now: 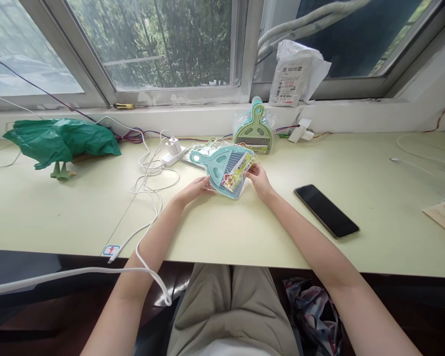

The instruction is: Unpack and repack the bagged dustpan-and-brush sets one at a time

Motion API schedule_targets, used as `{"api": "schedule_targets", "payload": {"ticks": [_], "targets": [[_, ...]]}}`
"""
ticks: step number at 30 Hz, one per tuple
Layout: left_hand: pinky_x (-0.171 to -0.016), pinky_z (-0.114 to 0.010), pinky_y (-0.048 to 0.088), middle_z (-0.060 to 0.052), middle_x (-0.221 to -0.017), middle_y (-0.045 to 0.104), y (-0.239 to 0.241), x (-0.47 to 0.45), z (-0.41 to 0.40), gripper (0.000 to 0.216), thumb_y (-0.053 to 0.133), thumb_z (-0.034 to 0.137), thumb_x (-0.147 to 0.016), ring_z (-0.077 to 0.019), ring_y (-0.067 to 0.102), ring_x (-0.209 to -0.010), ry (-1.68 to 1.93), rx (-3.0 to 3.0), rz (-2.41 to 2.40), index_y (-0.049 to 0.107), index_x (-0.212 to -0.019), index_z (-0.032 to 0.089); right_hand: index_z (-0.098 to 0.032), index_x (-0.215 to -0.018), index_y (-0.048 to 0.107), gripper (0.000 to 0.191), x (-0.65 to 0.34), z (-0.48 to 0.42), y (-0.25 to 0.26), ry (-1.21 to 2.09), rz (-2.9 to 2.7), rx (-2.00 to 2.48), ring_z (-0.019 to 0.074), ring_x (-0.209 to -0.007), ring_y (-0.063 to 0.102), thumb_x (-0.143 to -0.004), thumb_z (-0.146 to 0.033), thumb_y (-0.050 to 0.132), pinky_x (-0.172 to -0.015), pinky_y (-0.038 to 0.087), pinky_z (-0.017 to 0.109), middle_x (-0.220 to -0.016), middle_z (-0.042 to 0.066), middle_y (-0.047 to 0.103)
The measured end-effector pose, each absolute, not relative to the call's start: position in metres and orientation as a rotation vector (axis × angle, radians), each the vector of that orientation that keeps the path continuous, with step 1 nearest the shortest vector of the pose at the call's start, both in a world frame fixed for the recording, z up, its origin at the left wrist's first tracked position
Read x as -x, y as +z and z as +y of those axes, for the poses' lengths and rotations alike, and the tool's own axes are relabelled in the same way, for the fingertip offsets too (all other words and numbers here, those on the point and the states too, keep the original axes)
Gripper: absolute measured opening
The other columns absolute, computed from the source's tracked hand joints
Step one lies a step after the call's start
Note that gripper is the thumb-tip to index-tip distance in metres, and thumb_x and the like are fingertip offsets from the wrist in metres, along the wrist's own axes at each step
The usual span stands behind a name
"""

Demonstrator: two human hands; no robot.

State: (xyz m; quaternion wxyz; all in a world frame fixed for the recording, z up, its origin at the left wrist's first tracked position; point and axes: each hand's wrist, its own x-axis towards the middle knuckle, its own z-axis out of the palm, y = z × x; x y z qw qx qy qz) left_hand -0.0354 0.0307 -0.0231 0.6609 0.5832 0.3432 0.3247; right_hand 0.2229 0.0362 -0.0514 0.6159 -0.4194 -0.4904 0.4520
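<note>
A light-blue mini dustpan-and-brush set (pixel 217 168) in clear wrap, with a yellow printed label, is tilted above the table between my hands. My left hand (pixel 196 191) is closed on its lower left edge, the fingers partly hidden under the wrap. At the right edge, by the label, my right hand (pixel 260 179) pinches the wrapped set. Another wrapped piece with a green handle (pixel 207 143) shows partly behind it. Farther back, a stack of green and blue dustpan sets (pixel 255 127) leans upright against the window ledge.
White cables (pixel 148 173) and a power strip with a charger (pixel 173 148) lie left of my hands. A black phone (pixel 327 211) lies to the right. A green plastic bag (pixel 63 141) is far left. A white wrapped package (pixel 296 74) stands on the sill.
</note>
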Motion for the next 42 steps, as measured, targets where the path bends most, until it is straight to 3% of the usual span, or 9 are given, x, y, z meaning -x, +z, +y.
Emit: {"api": "schedule_targets", "payload": {"ticks": [7, 12, 15, 19, 25, 29, 33, 38, 42], "targets": [[-0.073, -0.032, 0.057, -0.010, -0.090, 0.073, -0.025, 0.036, 0.035, 0.055, 0.066, 0.064, -0.074, -0.0185, 0.070, -0.076, 0.849, -1.257, 0.907, 0.068, -0.095, 0.013, -0.026, -0.097, 0.048, 0.062, -0.224, 0.029, -0.042, 1.276, -1.030, 0.973, 0.0207, -0.090, 0.067, -0.051, -0.041, 0.087, -0.088, 0.055, 0.044, -0.092, 0.001, 0.070], [-0.067, -0.033, 0.056, -0.008, -0.087, 0.070, -0.019, 0.039, 0.038, 0.047, 0.057, 0.055, -0.085, -0.0166, 0.069, -0.066, 0.983, -1.161, 1.053, 0.061, -0.108, 0.015, -0.022, -0.104, 0.058, 0.058, -0.231, 0.028, -0.037, 1.323, -1.060, 0.967, 0.0211, -0.089, 0.069, -0.055, -0.032, 0.087, -0.091, 0.056, 0.045, -0.092, 0.004, 0.073], [-0.067, -0.033, 0.056, -0.009, -0.091, 0.069, -0.020, 0.041, 0.041, 0.045, 0.055, 0.055, -0.086, -0.0163, 0.069, -0.067, 1.006, -1.148, 1.078, 0.061, -0.106, 0.015, -0.021, -0.102, 0.064, 0.054, -0.234, 0.028, -0.034, 1.341, -1.070, 0.946, 0.0220, -0.090, 0.070, -0.054, -0.030, 0.087, -0.093, 0.055, 0.047, -0.093, 0.004, 0.074], [-0.071, -0.032, 0.055, -0.012, -0.113, 0.066, -0.024, 0.041, 0.045, 0.044, 0.058, 0.054, -0.083, -0.0196, 0.069, -0.084, 1.080, -1.232, 1.167, 0.062, -0.105, 0.016, -0.022, -0.102, 0.068, 0.053, -0.238, 0.028, -0.033, 1.340, -1.064, 0.935, 0.0218, -0.087, 0.070, -0.053, -0.029, 0.087, -0.092, 0.056, 0.047, -0.091, 0.004, 0.075], [-0.103, -0.038, 0.040, -0.010, -0.133, 0.058, -0.018, 0.043, 0.038, 0.058, 0.059, 0.051, -0.084, -0.0241, 0.056, -0.117, 1.523, -1.642, 1.555, 0.051, -0.134, 0.022, -0.021, -0.103, 0.070, 0.052, -0.239, 0.025, -0.032, 1.367, -1.149, 0.972, 0.0222, -0.085, 0.070, -0.054, -0.030, 0.087, -0.087, 0.057, 0.047, -0.091, 0.005, 0.075], [-0.094, -0.036, 0.044, -0.009, -0.106, 0.072, -0.015, 0.046, 0.038, 0.045, 0.060, 0.057, -0.080, -0.0257, 0.063, -0.102, 1.246, -1.781, 1.522, 0.072, -0.100, 0.019, -0.021, -0.105, 0.071, 0.053, -0.234, 0.021, -0.030, 1.420, -1.204, 0.977, 0.0225, -0.086, 0.070, -0.055, -0.029, 0.087, -0.087, 0.057, 0.046, -0.094, 0.005, 0.075], [-0.076, -0.029, 0.048, -0.007, -0.083, 0.074, -0.022, 0.048, 0.044, 0.037, 0.067, 0.052, -0.074, -0.0209, 0.066, -0.082, 1.225, -1.669, 1.366, 0.075, -0.082, 0.016, -0.021, -0.105, 0.071, 0.053, -0.233, 0.020, -0.029, 1.426, -1.216, 0.979, 0.0234, -0.088, 0.070, -0.056, -0.030, 0.087, -0.086, 0.058, 0.045, -0.094, 0.006, 0.076], [-0.079, -0.027, 0.049, -0.007, -0.083, 0.072, -0.027, 0.058, 0.054, 0.027, 0.060, 0.040, -0.079, -0.0170, 0.066, -0.080, 1.484, -1.501, 1.422, 0.069, -0.078, 0.015, -0.021, -0.104, 0.070, 0.051, -0.241, 0.025, -0.032, 1.414, -1.209, 0.960, 0.0226, -0.089, 0.070, -0.056, -0.030, 0.087, -0.085, 0.058, 0.041, -0.097, 0.006, 0.076], [-0.087, -0.029, 0.049, -0.007, -0.098, 0.071, -0.024, 0.079, 0.065, 0.020, 0.046, 0.029, -0.088, -0.0159, 0.066, -0.088, 1.730, -1.184, 1.806, 0.061, -0.089, 0.016, -0.020, -0.100, 0.070, 0.049, -0.248, 0.031, -0.037, 1.368, -1.106, 0.957, 0.0197, -0.085, 0.070, -0.054, -0.026, 0.087, -0.084, 0.057, 0.038, -0.092, 0.004, 0.076]]}}
